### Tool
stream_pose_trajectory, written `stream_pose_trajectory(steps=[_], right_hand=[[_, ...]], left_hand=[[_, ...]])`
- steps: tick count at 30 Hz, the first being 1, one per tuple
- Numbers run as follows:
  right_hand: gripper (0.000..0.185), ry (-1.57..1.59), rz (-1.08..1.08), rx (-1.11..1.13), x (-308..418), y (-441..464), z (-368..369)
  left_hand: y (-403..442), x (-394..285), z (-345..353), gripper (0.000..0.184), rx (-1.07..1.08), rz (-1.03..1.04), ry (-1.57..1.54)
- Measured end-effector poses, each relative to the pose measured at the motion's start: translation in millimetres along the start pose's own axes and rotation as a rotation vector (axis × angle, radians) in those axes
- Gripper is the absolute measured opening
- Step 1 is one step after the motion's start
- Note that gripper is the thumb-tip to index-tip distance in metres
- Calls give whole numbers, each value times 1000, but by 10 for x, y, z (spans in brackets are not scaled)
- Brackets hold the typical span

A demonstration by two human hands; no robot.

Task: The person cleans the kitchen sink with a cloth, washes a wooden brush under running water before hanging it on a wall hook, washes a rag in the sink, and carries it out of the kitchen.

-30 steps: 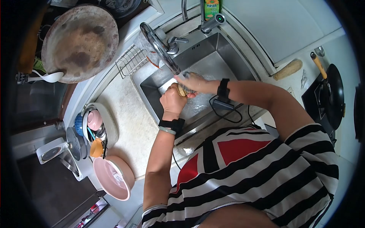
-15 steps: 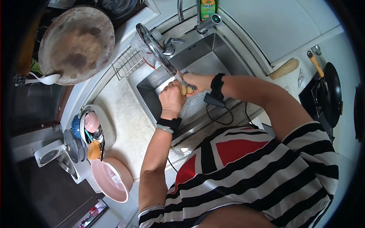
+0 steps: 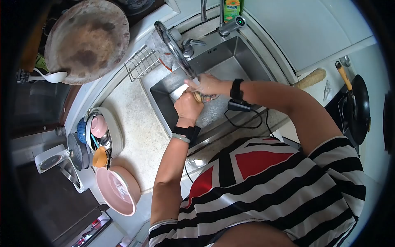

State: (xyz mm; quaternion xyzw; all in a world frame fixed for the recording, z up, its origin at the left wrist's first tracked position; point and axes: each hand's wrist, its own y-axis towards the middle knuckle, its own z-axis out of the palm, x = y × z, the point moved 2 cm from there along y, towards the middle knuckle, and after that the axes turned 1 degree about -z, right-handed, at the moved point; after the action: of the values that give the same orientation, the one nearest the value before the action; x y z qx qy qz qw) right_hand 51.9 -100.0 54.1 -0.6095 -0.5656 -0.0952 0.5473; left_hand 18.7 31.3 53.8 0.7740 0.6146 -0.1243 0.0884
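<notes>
Both hands are over the sink (image 3: pixel 242 51), close together, under the end of the tap (image 3: pixel 169 39). Left hand (image 3: pixel 188 105) is curled up tight around a small yellow thing (image 3: pixel 197 97), which pokes out on the side near the right hand (image 3: pixel 210 84). It is inside the sink's space, above the bottom, but too small and covered up to say what it is. Right hand is partly open, with some fingers stretched toward the left one. Something grey and wiry (image 3: pixel 210 98) peeks out below it, but I cannot tell how it is held.

Half a second ago, the right hand was pressed lower and more of the grey thing showed. Now its fingers are up by the tap's end, and the left hand has hardly moved. To me that looks like rubbing back and forth, with the yellow thing held steady and the washing not over yet.

Splashy water (image 3: pixel 212 117) lies in the sink on the person's side. A wire rack (image 3: pixel 138 68) sits left of the sink, a pink tub (image 3: pixel 132 183) is farther left, and a black pan (image 3: pixel 360 111) is far right of it.
</notes>
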Motion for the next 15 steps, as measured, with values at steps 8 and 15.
stream_pose_trajectory(steps=[8,15], right_hand=[[71,1305,298,390,-412,223,306],[67,185,-762,-547,-262,62,205]], left_hand=[[62,-7,-179,38,-46,-97,-73],[100,175,85,7,431,-297,-790]])
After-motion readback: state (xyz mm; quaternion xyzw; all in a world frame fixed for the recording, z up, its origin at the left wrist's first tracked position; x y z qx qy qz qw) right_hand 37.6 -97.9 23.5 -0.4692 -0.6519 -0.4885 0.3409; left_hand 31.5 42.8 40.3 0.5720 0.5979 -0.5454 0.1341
